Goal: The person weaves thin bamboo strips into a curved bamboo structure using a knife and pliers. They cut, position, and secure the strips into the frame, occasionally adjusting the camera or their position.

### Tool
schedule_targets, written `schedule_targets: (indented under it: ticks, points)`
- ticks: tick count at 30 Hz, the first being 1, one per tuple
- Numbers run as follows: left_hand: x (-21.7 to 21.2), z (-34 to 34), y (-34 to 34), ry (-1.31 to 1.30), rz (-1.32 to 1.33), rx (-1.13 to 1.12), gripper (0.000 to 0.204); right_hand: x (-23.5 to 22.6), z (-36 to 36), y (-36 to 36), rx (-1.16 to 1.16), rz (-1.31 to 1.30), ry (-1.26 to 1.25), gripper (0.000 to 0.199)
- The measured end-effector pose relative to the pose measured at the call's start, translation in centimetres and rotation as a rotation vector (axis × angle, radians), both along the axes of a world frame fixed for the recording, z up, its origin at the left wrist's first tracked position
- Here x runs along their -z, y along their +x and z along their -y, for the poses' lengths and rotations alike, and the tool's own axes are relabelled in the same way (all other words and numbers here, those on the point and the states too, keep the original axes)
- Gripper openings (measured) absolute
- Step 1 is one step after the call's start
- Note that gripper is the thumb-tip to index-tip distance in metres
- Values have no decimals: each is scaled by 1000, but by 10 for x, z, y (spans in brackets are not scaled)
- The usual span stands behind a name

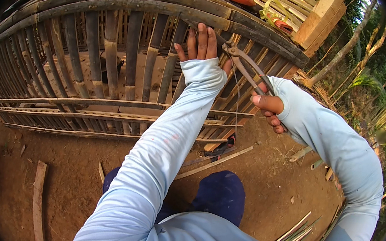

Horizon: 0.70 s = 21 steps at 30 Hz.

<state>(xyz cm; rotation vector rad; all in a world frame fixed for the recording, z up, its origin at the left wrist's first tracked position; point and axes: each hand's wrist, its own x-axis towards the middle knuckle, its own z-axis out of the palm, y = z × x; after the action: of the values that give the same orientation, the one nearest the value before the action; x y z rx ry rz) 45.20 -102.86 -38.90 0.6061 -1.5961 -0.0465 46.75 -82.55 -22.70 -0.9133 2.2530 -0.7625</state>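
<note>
My right hand (270, 109) was clenched round the handles of the pincers (246, 65), whose jaws bit at the far top rail of the bamboo cage (113, 64). They looked like stiff, heavy steel, best gripped low on the handles. My left hand (200, 45) was pressed against the rail, fingers together. A thin wire (238, 102) hung just beside the slats, and bamboo offcuts (291, 236) lay near right.
</note>
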Motion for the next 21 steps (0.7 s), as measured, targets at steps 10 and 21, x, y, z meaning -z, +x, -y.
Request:
schedule_targets:
  ticks: [10, 21]
  points:
    - [1, -2, 0, 1, -21, 40, 109, -10, 5, -1, 98, -317, 68, 48]
    - [1, -1, -3, -17, -49, 15, 114, -13, 9, 4, 95, -1527, 333, 42]
